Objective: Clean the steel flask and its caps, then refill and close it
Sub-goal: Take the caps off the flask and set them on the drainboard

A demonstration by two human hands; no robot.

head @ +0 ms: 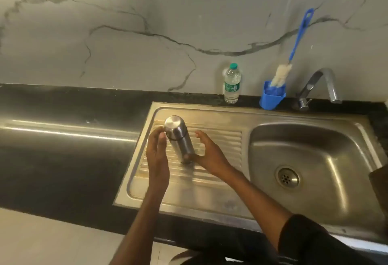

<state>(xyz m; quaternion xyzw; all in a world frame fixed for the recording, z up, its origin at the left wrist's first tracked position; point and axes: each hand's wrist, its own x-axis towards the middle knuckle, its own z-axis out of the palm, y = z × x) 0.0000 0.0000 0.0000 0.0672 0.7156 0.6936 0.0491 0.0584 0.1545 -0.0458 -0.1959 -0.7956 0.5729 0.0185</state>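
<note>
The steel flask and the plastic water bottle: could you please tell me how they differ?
The steel flask is opaque metal; the plastic water bottle is clear, green-capped and labelled. The flask stands on the ribbed drainboard between both hands; the bottle stands on the dark counter by the wall. Both are upright and capped.

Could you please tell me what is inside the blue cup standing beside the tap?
A bottle brush stands in the blue cup, with its pale bristles poking out and its blue handle leaning on the wall. The cup's wall hides the brush's lower end and anything else inside.
</note>
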